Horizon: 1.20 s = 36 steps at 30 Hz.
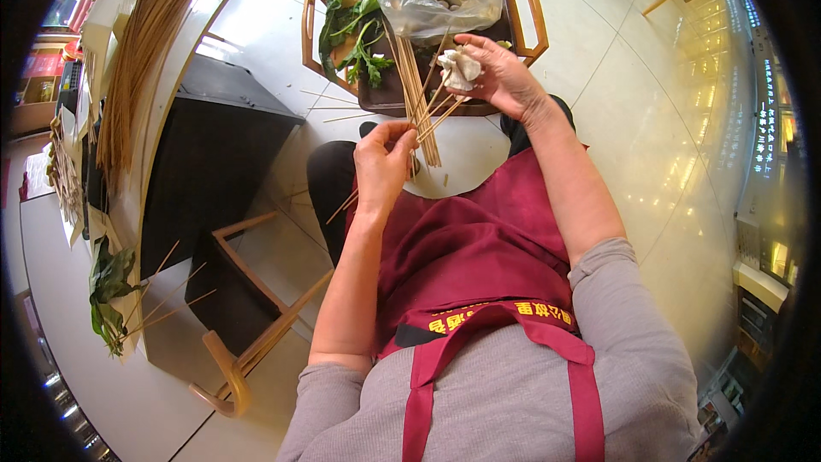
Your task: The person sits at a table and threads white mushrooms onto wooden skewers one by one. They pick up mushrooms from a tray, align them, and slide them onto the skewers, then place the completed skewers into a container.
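Observation:
Over my lap, my left hand [385, 161] pinches thin bamboo skewers between thumb and fingers. Their far ends slant up toward my right hand [505, 77], which holds a whitish, ruffled piece of mushroom [460, 71] at the skewer tips. Just beyond, a bundle of loose bamboo skewers [409, 64] lies over the near edge of a dark tray [376, 101]. A clear plastic bag [419, 10] on the tray holds pale and brownish pieces, too unclear to name. Green leafy stalks [368, 58] lie to its left.
The tray rests on a wooden-framed stand [532, 13]. At left, a white table [180, 43] bears a large heap of bamboo skewers [145, 60]; leafy skewers [111, 295] jut from its near end. A wooden chair [248, 308] is tucked below. Stray skewers [338, 108] lie on the tiled floor.

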Motion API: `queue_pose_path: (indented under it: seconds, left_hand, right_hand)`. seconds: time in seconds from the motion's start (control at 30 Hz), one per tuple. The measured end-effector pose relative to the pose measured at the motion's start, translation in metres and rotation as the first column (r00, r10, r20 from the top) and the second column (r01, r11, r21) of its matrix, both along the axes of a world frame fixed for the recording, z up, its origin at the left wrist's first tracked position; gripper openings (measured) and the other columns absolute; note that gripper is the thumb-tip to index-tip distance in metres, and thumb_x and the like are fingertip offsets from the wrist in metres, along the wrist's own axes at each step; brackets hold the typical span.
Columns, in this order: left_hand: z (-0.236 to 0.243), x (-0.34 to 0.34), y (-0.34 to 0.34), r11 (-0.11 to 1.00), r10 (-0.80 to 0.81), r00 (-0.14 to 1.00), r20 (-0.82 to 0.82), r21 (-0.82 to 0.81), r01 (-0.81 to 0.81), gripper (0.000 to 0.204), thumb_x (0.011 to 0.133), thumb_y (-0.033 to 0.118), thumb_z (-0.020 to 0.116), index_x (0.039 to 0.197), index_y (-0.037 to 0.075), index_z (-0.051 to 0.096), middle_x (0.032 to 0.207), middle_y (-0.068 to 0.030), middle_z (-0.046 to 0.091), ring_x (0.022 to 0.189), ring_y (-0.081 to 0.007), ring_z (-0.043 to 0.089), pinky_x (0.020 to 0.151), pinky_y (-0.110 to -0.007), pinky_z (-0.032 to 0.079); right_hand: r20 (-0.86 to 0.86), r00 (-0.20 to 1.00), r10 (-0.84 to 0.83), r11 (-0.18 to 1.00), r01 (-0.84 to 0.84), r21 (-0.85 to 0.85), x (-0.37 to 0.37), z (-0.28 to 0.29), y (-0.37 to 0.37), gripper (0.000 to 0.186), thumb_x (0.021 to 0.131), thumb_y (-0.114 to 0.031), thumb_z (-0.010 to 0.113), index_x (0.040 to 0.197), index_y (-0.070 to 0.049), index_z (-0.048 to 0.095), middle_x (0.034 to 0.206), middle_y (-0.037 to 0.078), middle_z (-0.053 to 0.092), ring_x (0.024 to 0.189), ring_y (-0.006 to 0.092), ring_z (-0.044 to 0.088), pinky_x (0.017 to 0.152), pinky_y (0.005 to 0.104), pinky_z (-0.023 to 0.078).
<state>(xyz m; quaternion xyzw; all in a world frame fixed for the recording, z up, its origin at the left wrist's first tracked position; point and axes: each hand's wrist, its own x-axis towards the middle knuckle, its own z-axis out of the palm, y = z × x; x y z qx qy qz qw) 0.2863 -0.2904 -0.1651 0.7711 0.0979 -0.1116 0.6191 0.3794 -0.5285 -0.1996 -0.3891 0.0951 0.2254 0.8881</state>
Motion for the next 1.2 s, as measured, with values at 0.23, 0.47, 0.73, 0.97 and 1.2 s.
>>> queue_pose_path:
  seconds: [0.23,0.47,0.73,0.97,1.2]
  left_hand:
    - [-0.034,0.036,-0.026,0.999,-0.022,0.997,-0.067,-0.042,0.019,0.017,0.090,0.008,0.065,0.098,-0.007,0.068,0.075,-0.0091,0.067,0.049,-0.0108,0.053,0.043,-0.026,0.043]
    - [-0.064,0.046,-0.029,0.997,-0.038,0.984,-0.171,0.067,0.050,0.013,0.090,0.008,0.065,0.096,-0.002,0.070,0.078,-0.0073,0.070,0.060,-0.0117,0.064,0.047,-0.026,0.053]
    - [-0.045,0.038,-0.011,0.835,-0.262,0.948,0.180,0.536,0.129,0.020,0.089,0.016,0.065,0.095,-0.002,0.072,0.087,-0.0217,0.070,0.080,-0.0346,0.071,0.074,-0.041,0.053]
    - [-0.027,0.017,0.005,0.862,-0.217,0.952,0.217,0.500,0.082,0.012,0.090,0.010,0.065,0.092,-0.001,0.071,0.089,-0.0197,0.068,0.083,-0.0386,0.067,0.073,-0.044,0.052]
    - [0.001,-0.007,0.046,0.912,-0.088,0.957,0.277,0.409,-0.034,0.009,0.088,0.004,0.065,0.092,-0.003,0.069,0.087,-0.0213,0.068,0.082,-0.0382,0.068,0.071,-0.042,0.053]
  right_hand:
    - [0.120,0.981,-0.151,0.843,0.191,-0.503,0.015,-0.002,-0.058,0.047,0.097,-0.023,0.064,0.135,0.000,0.050,0.119,0.013,0.063,0.101,0.0208,0.065,0.090,0.0365,0.054]
    - [0.141,0.970,-0.198,0.710,0.241,-0.661,0.013,-0.028,-0.066,0.034,0.097,-0.017,0.059,0.126,0.001,0.058,0.114,0.013,0.068,0.103,0.0200,0.066,0.087,0.0328,0.055]
    - [0.492,0.860,-0.135,0.474,0.492,-0.730,0.040,-0.013,-0.032,0.017,0.093,-0.005,0.057,0.104,-0.001,0.071,0.096,0.008,0.075,0.087,0.0149,0.071,0.080,0.0279,0.056]
    - [0.710,0.593,0.379,0.200,0.697,-0.689,0.125,0.008,-0.001,0.025,0.091,-0.006,0.053,0.103,-0.004,0.074,0.097,0.015,0.075,0.083,0.0250,0.074,0.081,0.0348,0.058]
    - [-0.016,0.799,0.601,-0.230,0.154,-0.961,0.202,-0.033,0.014,0.026,0.084,-0.008,0.056,0.103,0.004,0.068,0.098,0.028,0.069,0.091,0.0407,0.068,0.082,0.0498,0.054]
